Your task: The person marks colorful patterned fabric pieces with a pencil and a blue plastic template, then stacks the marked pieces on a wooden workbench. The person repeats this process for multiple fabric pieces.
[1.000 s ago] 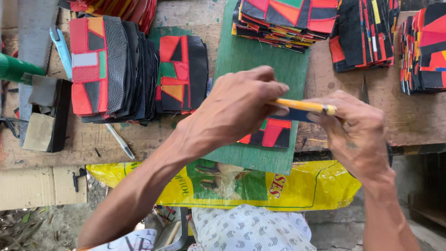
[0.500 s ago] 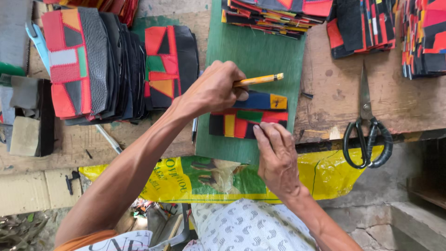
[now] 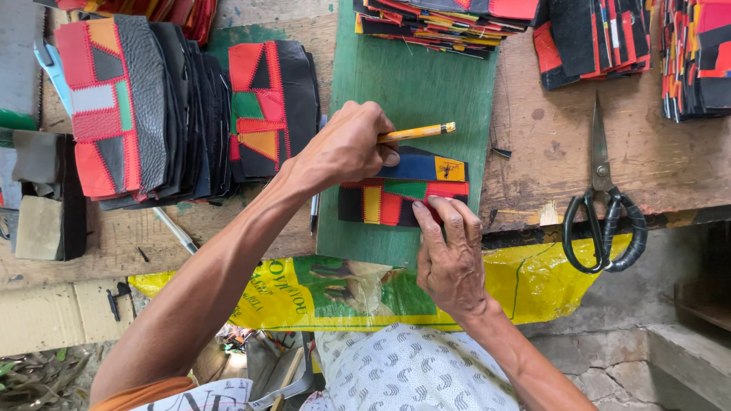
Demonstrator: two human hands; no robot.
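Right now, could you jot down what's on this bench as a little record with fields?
Left hand: grips a yellow pencil over a patchwork piece
Right hand: fingers press the piece's lower edge
Surface under it: green board on a wooden bench
Right of board: black-handled scissors, lying free
Left of board: stacks of sewn patches
Below the bench edge: yellow plastic sack
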